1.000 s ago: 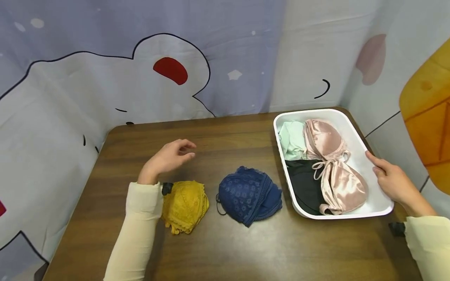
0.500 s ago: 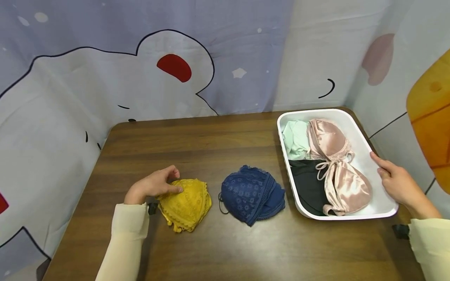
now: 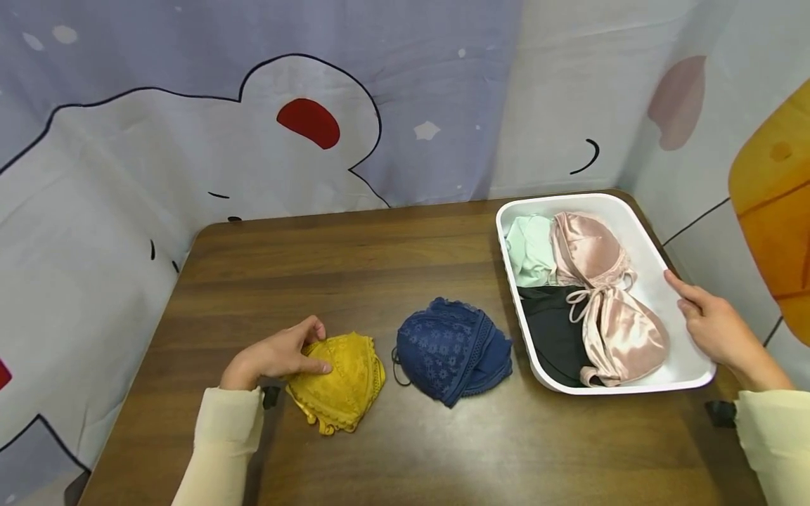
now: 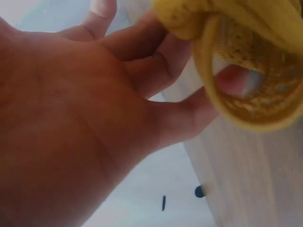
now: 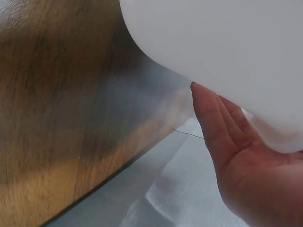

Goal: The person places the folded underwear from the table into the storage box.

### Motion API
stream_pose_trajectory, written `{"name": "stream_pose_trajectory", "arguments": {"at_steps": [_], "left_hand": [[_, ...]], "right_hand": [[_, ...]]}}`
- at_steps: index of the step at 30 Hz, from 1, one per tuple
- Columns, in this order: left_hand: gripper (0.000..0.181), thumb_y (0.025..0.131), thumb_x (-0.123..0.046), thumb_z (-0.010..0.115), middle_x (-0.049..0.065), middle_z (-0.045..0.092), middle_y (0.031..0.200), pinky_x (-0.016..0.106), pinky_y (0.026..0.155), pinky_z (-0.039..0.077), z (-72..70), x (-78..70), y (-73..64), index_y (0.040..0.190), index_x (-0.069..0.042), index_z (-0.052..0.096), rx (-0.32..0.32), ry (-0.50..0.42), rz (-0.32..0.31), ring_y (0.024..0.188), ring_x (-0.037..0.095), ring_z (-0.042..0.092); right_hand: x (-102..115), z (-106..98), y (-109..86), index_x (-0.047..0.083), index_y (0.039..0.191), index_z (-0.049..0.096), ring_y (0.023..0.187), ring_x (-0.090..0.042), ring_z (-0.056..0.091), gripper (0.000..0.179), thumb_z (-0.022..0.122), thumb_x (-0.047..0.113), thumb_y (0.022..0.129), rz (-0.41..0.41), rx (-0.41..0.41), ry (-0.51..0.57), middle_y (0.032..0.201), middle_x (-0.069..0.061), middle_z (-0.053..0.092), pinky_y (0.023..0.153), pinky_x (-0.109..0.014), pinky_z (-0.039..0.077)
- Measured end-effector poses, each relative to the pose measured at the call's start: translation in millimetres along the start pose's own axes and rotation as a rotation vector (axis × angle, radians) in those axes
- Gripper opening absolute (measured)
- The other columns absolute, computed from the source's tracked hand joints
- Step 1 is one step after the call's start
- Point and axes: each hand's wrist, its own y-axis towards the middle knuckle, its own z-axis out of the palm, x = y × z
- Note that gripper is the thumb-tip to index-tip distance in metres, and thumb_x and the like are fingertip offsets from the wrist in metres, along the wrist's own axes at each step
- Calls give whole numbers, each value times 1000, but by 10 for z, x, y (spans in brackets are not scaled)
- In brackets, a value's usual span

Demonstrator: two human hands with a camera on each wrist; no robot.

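My left hand (image 3: 278,355) pinches the left side of a folded yellow lace bra (image 3: 346,383), with the thumb on top and the fingers at its far edge. Up close in the left wrist view, yellow fabric (image 4: 208,71) loops around a fingertip. A folded navy lace bra (image 3: 449,351) lies on the table to the right of the yellow one. At the far right my right hand (image 3: 718,327) grips the right rim of a white plastic tray (image 3: 648,281). In the right wrist view, its fingers (image 5: 210,123) press against the tray's outside.
Inside the tray lie a pink satin bra (image 3: 623,337), a mint green garment (image 3: 530,249) and a black garment (image 3: 550,337). A patterned curtain (image 3: 430,91) hangs behind and beside the brown wooden table (image 3: 354,260).
My left hand has come down and toward me from behind the yellow bra and taken hold of it. The bra has shifted slightly and turned. My right hand keeps its hold on the tray.
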Motion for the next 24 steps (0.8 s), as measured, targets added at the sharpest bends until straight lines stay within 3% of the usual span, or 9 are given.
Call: {"name": "stream_pose_trajectory", "arguments": {"at_steps": [6, 11, 16, 20, 24], "left_hand": [[50, 79, -34, 76, 9, 48, 90, 35, 66, 34, 17, 54, 2, 99, -8, 38, -35, -13, 45, 76, 21, 43], [39, 85, -25, 72, 8, 45, 84, 33, 62, 35, -34, 64, -26, 97, -9, 39, -90, -22, 150, 73, 20, 43], [21, 91, -13, 64, 5, 47, 85, 34, 68, 38, -102, 48, -69, 96, -12, 44, -137, -37, 257, 80, 22, 47], [11, 94, -10, 57, 3, 50, 88, 33, 69, 40, -150, 23, -103, 95, -16, 49, -175, -38, 285, 81, 21, 48], [6, 96, -9, 55, 3, 53, 89, 31, 65, 41, -198, -16, -133, 96, -15, 54, -224, -14, 274, 75, 19, 47]], "right_hand": [[-6, 6, 7, 11, 147, 29, 116, -61, 33, 47, 35, 7, 100, -6, -4, -11, 132, -43, 31, 91, -69, 25], [-17, -1, 1, 12, 147, 29, 117, -61, 31, 47, 33, 8, 101, 0, -1, -3, 133, -42, 30, 92, -69, 23], [-19, -6, -2, 14, 148, 28, 118, -61, 30, 48, 32, 9, 101, 0, 9, 6, 135, -42, 29, 92, -69, 23], [-19, -5, 0, 13, 148, 28, 118, -61, 30, 48, 32, 8, 101, 1, 9, 1, 134, -42, 30, 91, -69, 23], [-17, 3, 3, 12, 147, 29, 117, -62, 31, 47, 33, 7, 101, -2, 0, 3, 133, -43, 31, 91, -69, 24]]}}
